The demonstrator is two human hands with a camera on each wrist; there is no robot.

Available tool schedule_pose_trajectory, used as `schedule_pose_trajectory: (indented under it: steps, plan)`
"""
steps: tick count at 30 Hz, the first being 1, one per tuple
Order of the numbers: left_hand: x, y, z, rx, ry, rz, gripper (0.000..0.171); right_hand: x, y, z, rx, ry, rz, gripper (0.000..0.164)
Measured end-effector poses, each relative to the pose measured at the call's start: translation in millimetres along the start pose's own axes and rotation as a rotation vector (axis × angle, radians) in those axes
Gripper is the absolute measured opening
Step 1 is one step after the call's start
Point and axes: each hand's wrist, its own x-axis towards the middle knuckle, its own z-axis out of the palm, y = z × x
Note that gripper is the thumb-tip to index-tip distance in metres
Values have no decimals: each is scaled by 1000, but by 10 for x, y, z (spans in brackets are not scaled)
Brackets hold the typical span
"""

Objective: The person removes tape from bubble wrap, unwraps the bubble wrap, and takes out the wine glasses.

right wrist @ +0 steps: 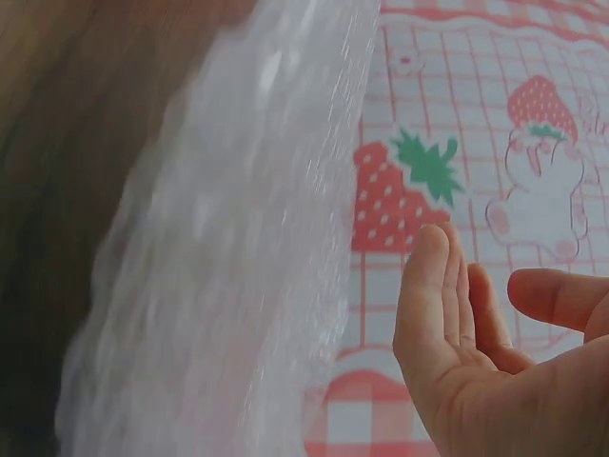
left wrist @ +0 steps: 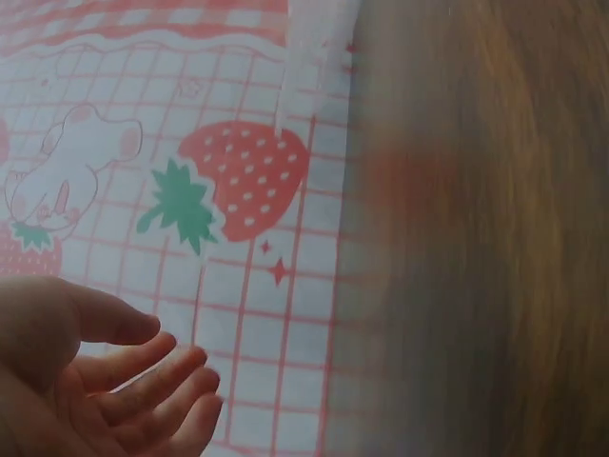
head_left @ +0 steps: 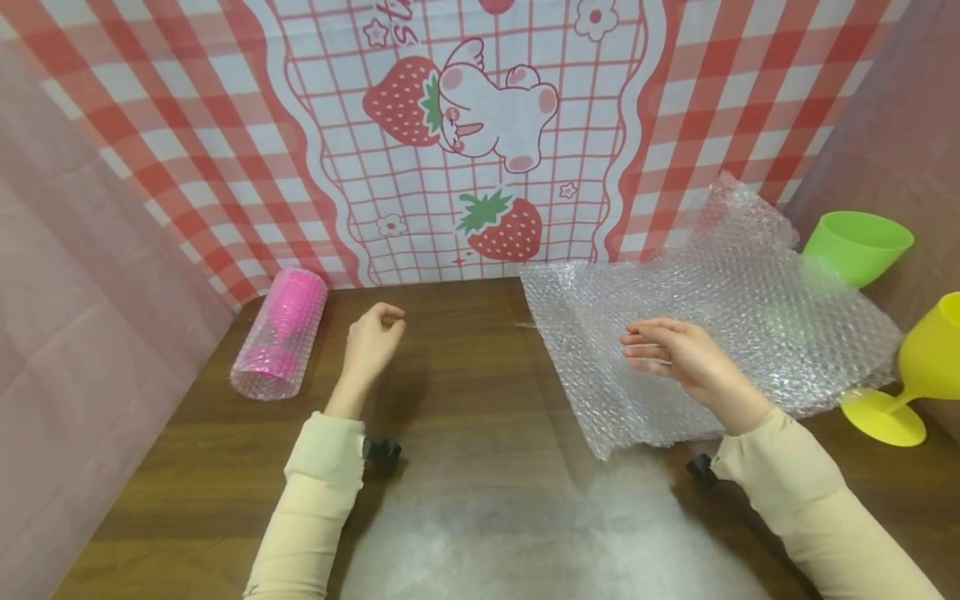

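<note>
My left hand (head_left: 372, 343) hovers over the wooden table with loosely bent fingers and nothing in them. To its left lies a pink goblet (head_left: 288, 312) rolled in bubble wrap (head_left: 255, 367). My right hand (head_left: 693, 358), its fingers nearly straight, hangs over a large sheet of bubble wrap (head_left: 600, 367) spread on the right half of the table. In the right wrist view that hand (right wrist: 485, 352) holds nothing, and the sheet (right wrist: 238, 238) lies to its left. Relaxed, parted fingers of the left hand (left wrist: 105, 371) show in the left wrist view.
A green cup (head_left: 855, 250) stands at the far right, partly behind the sheet's edge. Nearer, a yellow goblet (head_left: 930, 358) stands with its foot beside the sheet. A strawberry-print cloth (head_left: 480, 217) hangs along the table's back edge. Pinkish curtains (head_left: 97, 275) flank both sides.
</note>
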Motion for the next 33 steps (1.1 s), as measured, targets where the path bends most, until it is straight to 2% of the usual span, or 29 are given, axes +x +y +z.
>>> schedule_pose_trajectory:
  steps: [5,8,11,14,19,23,26,27,29,33]
  plan:
    - [30,-83,-168,190,125,30,31,16,-25,154,33,-62,-18,17]
    - [69,-198,-286,319,199,44,40,25,-43,236,54,-93,-30,21]
    - [96,-342,-404,396,263,34,48,39,-52,314,75,-111,-25,22]
    - [100,-488,-508,430,302,-11,54,58,-47,386,109,-121,-17,18]
    - [68,-672,-631,487,302,-64,65,83,-18,469,142,-145,-12,14]
    - [42,-748,-710,504,372,-24,64,97,-15,531,142,-147,-11,17]
    - [30,-792,-781,512,423,-4,64,109,-23,603,135,-153,-8,29]
    - [27,-807,-810,518,418,-20,66,114,-24,629,131,-158,-6,34]
    - [18,-849,-875,548,360,-92,75,120,-27,692,109,-174,-2,40]
    - [-8,-957,-982,590,171,-288,94,137,-18,818,79,-204,14,43]
